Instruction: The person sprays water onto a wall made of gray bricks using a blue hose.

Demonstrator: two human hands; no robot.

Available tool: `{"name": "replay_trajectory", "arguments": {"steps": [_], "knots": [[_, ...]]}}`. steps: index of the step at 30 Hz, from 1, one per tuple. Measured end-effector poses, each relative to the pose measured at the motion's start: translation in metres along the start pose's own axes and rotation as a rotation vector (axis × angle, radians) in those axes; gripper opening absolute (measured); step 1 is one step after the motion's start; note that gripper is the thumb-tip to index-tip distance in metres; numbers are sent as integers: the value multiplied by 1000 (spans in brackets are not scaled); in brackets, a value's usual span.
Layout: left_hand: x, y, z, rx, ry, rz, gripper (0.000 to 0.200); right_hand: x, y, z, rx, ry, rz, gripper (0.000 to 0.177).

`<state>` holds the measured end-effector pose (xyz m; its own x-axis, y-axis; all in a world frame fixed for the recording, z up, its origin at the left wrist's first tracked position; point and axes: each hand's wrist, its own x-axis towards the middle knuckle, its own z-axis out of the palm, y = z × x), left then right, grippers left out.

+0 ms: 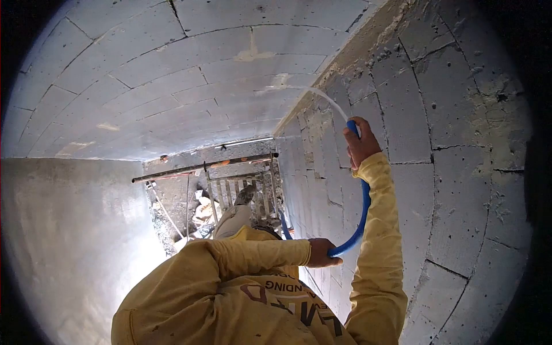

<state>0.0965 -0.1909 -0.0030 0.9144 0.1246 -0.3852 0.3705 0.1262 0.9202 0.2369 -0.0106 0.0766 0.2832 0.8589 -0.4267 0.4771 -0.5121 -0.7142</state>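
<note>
My right hand (363,144), raised near the block wall on the right, is closed around the end of a blue hose (365,210). From that end a pale stream of water (332,102) arcs up and left toward the other block wall. Below, my left hand (324,253) grips the same hose in front of my chest. Between the two hands the hose bends in a curve. A further blue length (284,225) hangs down past my body. Both arms wear yellow sleeves.
Grey block walls stand ahead (172,75) and to the right (460,115); a smooth wall (69,218) is at left. Far below, a long pipe (201,168) crosses above a slatted platform (233,190). My shoe (246,194) rests there. Rubble lies lower down.
</note>
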Motion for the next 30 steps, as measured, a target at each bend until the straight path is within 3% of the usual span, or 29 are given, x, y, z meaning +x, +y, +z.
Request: {"name": "replay_trajectory", "arguments": {"steps": [5,7,11,20,24,27,30], "knots": [[-1,1,-8,-11,-54,-14,53,-5,-17,4,-116,-45,19,39],[-3,3,-12,-16,-50,-15,52,5,-8,14,-178,-29,-130,38],[-2,-5,-14,-22,-33,-8,51,5,-27,29,-200,-124,-132,40],[-8,-6,-29,-125,182,-3,45,8,-68,79,-235,-243,-541,39],[-1,-16,-36,-185,214,-60,39,2,-104,90,-220,-355,-651,42],[-29,12,-64,-129,250,-146,38,2,-119,99,-197,-383,-726,42],[-24,2,-65,-178,275,-100,42,1,-131,103,-190,-434,-740,43]]}}
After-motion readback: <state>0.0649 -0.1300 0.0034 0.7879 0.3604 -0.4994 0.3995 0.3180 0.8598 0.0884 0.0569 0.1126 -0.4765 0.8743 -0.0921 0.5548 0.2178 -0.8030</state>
